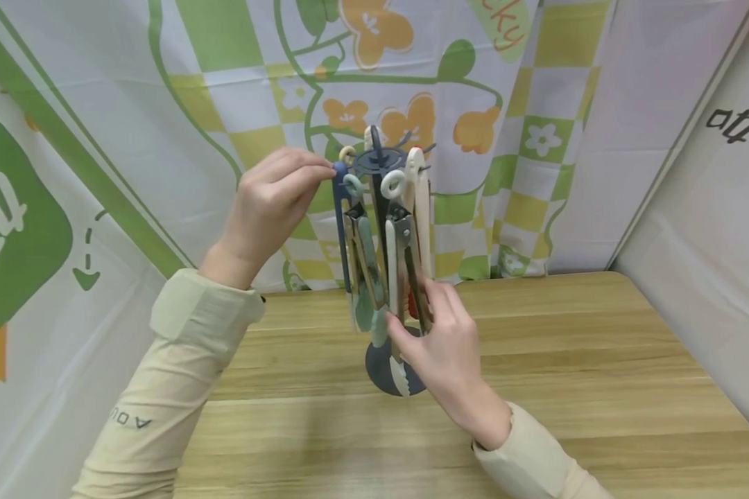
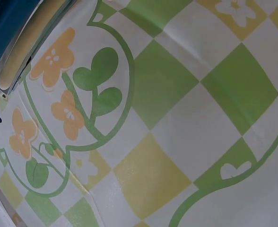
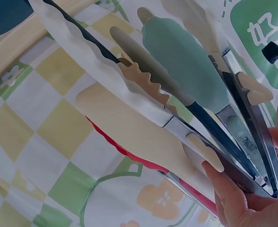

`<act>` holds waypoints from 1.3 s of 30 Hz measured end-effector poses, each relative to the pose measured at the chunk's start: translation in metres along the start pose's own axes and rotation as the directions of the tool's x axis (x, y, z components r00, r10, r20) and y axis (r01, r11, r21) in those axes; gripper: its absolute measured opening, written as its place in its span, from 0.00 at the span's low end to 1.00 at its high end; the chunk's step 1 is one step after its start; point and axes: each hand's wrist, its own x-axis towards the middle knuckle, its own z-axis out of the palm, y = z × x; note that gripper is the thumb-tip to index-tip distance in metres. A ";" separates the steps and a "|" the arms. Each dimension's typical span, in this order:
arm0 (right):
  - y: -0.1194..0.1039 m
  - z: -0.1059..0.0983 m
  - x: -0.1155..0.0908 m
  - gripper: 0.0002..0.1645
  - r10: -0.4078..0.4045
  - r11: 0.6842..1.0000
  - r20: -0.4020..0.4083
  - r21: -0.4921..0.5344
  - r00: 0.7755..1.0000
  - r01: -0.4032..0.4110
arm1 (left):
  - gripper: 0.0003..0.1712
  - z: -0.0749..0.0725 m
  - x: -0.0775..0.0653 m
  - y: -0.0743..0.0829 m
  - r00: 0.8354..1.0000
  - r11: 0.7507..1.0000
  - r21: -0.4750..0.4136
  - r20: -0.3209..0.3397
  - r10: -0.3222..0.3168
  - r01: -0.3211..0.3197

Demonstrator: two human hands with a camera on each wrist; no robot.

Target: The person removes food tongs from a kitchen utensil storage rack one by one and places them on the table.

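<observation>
Near the back of the bench [image 1: 537,360] stands a dark rack [image 1: 383,161] hung with tongs and other utensils, and we take it as our landmark. At its top left, our left hand [image 1: 274,201] pinches the blue tip of the blue utensil [image 1: 342,229], fingers curled on it. Low on the rack's right side, our right hand [image 1: 443,339] curls round the steel tongs [image 1: 406,256], steadying the bundle; the right wrist view shows fingers [image 3: 233,198] against the metal arms. We judge the step to be unhooking or hanging the blue utensil. Next calls for easing its loop over the hook while the lower grip keeps the rack from turning.
</observation>
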 end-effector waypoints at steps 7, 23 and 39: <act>0.001 -0.007 -0.005 0.29 0.016 0.999 0.017 0.029 1.000 -0.016 | 0.07 0.000 0.000 0.000 1.000 1.000 -0.006 0.001 -0.003 0.003; 0.013 -0.020 -0.013 0.29 0.048 0.999 0.033 -0.005 0.998 -0.048 | 0.07 0.000 0.000 0.001 0.998 0.998 0.007 -0.010 -0.069 0.070; 0.023 -0.031 -0.011 0.28 0.045 0.999 0.014 -0.008 0.999 -0.044 | 0.04 -0.001 0.000 0.000 0.995 0.995 0.013 -0.001 -0.104 0.104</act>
